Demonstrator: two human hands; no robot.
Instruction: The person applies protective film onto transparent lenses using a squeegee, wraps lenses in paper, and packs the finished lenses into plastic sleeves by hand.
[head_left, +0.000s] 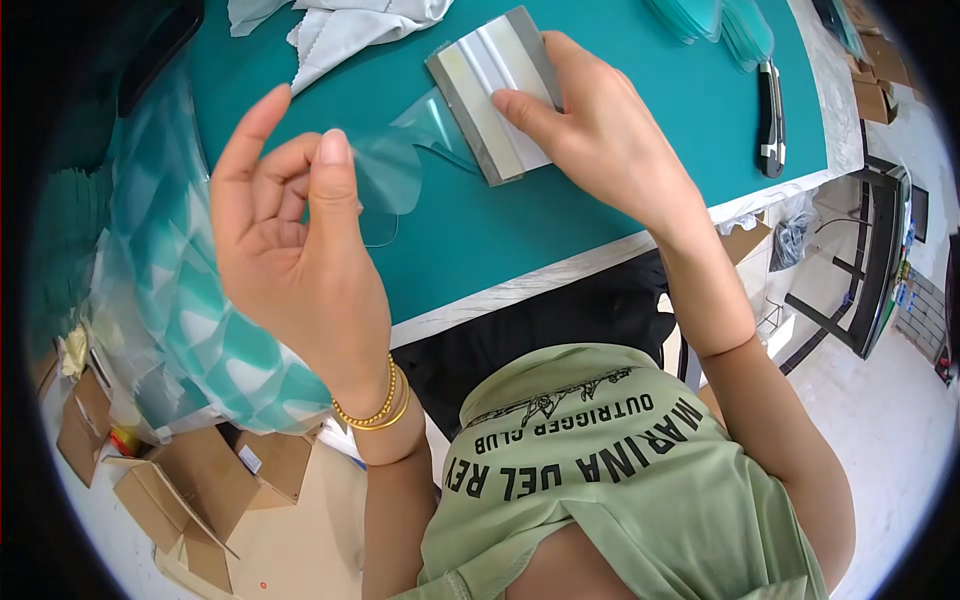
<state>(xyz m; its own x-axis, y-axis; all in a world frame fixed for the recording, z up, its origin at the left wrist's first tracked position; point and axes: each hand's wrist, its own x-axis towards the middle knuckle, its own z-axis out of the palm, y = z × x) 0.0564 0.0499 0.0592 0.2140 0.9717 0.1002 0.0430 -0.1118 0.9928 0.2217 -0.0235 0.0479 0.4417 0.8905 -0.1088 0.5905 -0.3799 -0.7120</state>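
Note:
My left hand (300, 220) is raised over the left part of the green mat (560, 220). Its thumb and a bent finger pinch a thin clear film piece (390, 175) with rounded edges, while another finger points up. My right hand (610, 130) grips a flat rectangular metal block (485, 75) with a ridged silver middle and is tilted over the mat. Under and beside the block's left edge lies a clear sheet (430, 125), partly hidden by it. Where the block's lower edge touches the sheet, I cannot tell exactly.
A black-handled utility knife (770, 120) lies at the right edge of the mat. Teal film pieces (715, 25) are stacked above it. A white cloth (350, 35) lies at the back. A clear bag of teal pieces (200, 300) hangs at the left, above open cardboard boxes (200, 485).

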